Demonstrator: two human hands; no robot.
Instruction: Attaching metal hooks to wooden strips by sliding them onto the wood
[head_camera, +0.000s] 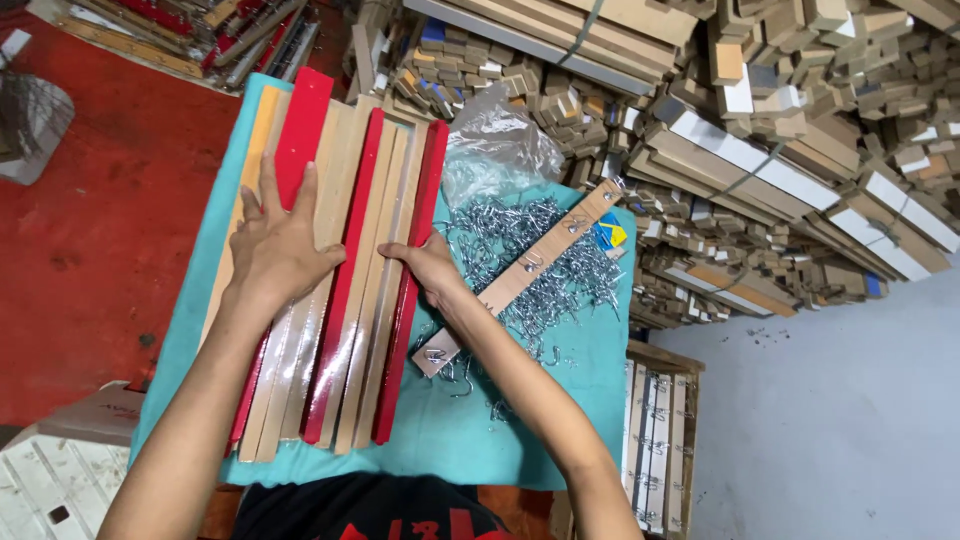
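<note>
A row of long wooden strips, some plain and some with red faces, lies side by side on a teal cloth. My left hand rests flat on the left strips with fingers spread. My right hand touches the right edge of the rightmost red strip, fingers curled against it. Just right of it lies a single wooden strip with metal hooks fixed on it, set diagonally over a heap of loose metal hooks.
A clear plastic bag sits behind the hooks. Stacks of wooden blocks and bundled strips fill the back and right. A crate of finished hook strips stands at lower right. Red floor lies left.
</note>
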